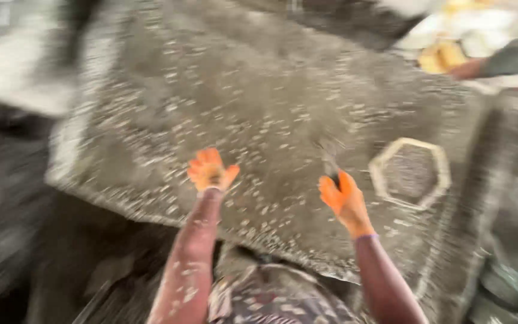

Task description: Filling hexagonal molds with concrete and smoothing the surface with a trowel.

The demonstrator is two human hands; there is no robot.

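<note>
Grey speckled slab lies under 2 orange-gloved hands: left hand fingers spread, right hand unclear.

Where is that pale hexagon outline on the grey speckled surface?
The pale hexagon outline lies right of centre in the head view, on the grey speckled surface, just beyond the orange-gloved right hand.

Two orange-gloved hands — left hand, right hand; one hexagonal mould; one grey slab.
</note>
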